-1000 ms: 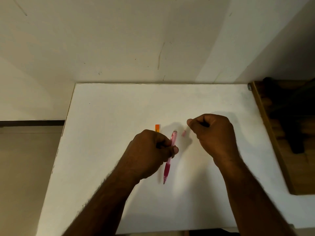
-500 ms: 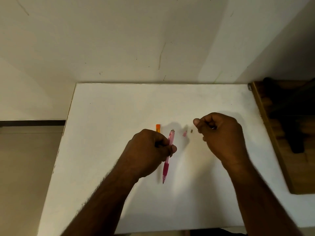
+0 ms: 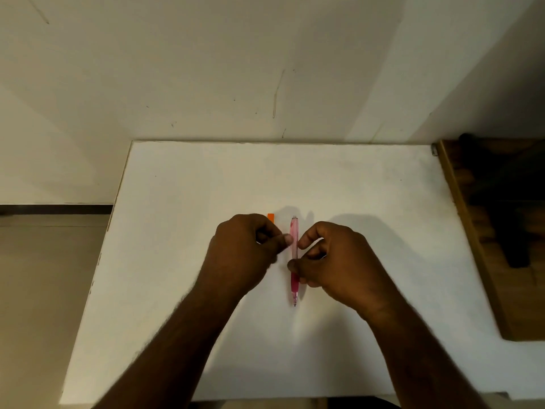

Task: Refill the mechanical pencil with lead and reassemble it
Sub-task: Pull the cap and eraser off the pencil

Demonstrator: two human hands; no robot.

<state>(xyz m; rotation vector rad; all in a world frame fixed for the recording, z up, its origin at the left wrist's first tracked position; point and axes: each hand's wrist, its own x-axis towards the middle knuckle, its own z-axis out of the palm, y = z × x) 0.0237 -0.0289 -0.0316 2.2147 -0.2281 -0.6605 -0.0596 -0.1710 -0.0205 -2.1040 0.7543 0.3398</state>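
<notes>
A pink translucent mechanical pencil [image 3: 294, 246] stands nearly upright over the middle of the white table [image 3: 182, 261], tip toward me. My right hand [image 3: 333, 261] pinches it at the darker pink grip with thumb and fingers, and its index finger rests against the barrel's right side. The fingers of my left hand [image 3: 244, 255] are curled, and only the thumb tip touches the barrel's left side. An orange lead case [image 3: 270, 217] lies on the table just behind my left hand, mostly hidden by it. The small pink cap seen earlier is out of sight.
A white wall rises behind the table's far edge. A brown wooden piece of furniture [image 3: 472, 231] with dark items on it adjoins the table's right side. The floor drops away past the table's left edge.
My right hand came left from near the small pink cap and took hold of the pencil. My left hand's grip slid off the barrel, leaving only its thumb tip on it.
</notes>
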